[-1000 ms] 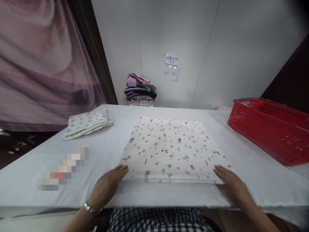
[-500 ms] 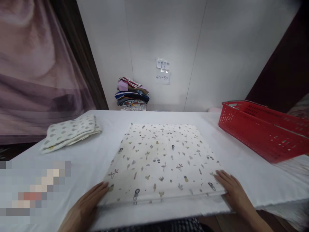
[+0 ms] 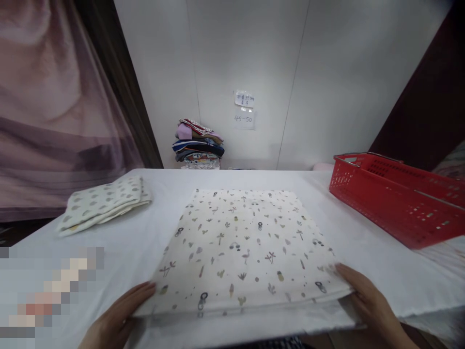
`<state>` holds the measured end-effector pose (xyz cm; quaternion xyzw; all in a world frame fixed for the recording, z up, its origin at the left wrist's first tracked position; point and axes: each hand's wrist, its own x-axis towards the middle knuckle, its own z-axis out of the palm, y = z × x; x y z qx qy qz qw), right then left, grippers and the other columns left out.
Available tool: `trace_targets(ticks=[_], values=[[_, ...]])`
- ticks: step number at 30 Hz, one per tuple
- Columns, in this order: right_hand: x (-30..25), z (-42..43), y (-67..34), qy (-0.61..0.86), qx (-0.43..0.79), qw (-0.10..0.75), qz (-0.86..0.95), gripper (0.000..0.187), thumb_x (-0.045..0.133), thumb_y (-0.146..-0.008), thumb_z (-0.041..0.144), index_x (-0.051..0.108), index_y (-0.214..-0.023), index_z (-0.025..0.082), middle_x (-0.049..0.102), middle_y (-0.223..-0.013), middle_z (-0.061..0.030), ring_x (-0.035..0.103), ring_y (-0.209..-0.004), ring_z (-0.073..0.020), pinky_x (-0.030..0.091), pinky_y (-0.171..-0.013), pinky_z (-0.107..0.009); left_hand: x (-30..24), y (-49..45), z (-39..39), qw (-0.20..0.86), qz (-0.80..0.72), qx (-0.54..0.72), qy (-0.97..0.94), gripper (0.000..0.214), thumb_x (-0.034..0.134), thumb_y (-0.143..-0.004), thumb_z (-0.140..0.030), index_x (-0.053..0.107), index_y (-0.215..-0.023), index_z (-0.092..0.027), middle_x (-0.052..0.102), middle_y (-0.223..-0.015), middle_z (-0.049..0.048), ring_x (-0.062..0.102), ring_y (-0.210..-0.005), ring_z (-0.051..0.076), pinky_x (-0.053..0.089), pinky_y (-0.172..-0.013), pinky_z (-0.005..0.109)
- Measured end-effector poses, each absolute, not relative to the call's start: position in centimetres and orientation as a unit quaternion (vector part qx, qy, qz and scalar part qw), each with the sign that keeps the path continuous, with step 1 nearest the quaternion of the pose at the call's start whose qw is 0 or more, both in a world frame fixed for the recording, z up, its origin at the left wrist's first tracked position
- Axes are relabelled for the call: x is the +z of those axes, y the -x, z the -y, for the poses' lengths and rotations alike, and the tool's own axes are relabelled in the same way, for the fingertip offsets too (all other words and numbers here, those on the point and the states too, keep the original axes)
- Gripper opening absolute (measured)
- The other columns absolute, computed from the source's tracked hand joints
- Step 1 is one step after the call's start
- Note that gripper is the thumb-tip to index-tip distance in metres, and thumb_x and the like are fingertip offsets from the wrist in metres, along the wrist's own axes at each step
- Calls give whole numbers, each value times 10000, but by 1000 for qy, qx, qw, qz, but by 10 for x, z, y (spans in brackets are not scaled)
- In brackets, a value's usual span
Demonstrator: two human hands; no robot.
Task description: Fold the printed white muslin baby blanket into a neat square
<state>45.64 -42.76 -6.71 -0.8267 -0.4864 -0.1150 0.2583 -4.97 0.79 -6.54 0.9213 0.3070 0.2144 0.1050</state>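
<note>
A cream cloth with small printed motifs [image 3: 240,247] lies folded flat on the white table [image 3: 152,228] in front of me. My left hand [image 3: 116,320] rests at its near left corner, fingers stretched out and touching the edge. At the near right corner my right hand [image 3: 366,303] lies flat with its fingers along the cloth's edge. Neither hand has the cloth lifted.
A second folded cloth with grey spots [image 3: 103,203] sits at the table's left. A red plastic basket [image 3: 395,198] stands at the right. A pile of folded clothes [image 3: 198,143] lies by the white wall behind, under two paper notes [image 3: 244,109]. A mauve curtain [image 3: 54,111] hangs at left.
The cloth and both hands have come nearer to the table's front edge and lower in view. My left hand has slid left and down along the corner.
</note>
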Motion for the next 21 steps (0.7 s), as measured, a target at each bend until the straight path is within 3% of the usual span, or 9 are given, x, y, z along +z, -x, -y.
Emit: trace_targets(ticks=[4, 8, 13, 17, 21], values=[[-50, 424, -452, 838, -59, 360, 405, 374, 491, -780, 394, 631, -1081, 221, 603, -1191, -61, 568, -1086, -244, 479, -918, -343, -62, 49, -20, 195, -371, 232, -878, 444, 449, -703, -249, 603, -1089, -407, 579, -1214, -95, 534, -1136, 209, 443, -975, 380], [-45, 423, -452, 852, -39, 389, 347, 398, 525, -761, 404, 622, -1097, 215, 628, -1153, -53, 586, -1056, -249, 479, -912, -329, -49, 40, -20, 281, -362, 246, -854, 380, 474, -718, -357, 618, -1070, -371, 570, -1232, -74, 496, -1178, 221, 397, -1011, 384], [-64, 434, -466, 823, -25, 335, 458, 352, 540, -725, 374, 682, -1018, 241, 597, -1199, -53, 533, -1128, -278, 460, -944, -388, -39, 32, -14, 333, -338, 180, -862, 353, 551, -680, -371, 662, -1009, -309, 588, -1217, -23, 456, -1216, 238, 372, -1029, 381], [-76, 445, -477, 824, -9, 268, 500, 392, 538, -705, 355, 674, -1065, 280, 556, -1251, -40, 493, -1171, -288, 428, -980, -426, -38, 32, -10, 337, -347, 174, -857, 277, 503, -688, -350, 701, -866, -270, 630, -1153, 1, 449, -1221, 240, 363, -1035, 398], [-83, 456, -493, 822, 29, 231, 520, 405, 529, -710, 390, 660, -1087, 320, 543, -1266, -18, 502, -1161, -285, 445, -965, -406, -22, 30, -12, 339, -408, 150, -834, 262, 498, -672, -348, 706, -803, -255, 678, -1052, 10, 570, -1079, 235, 437, -972, 349]])
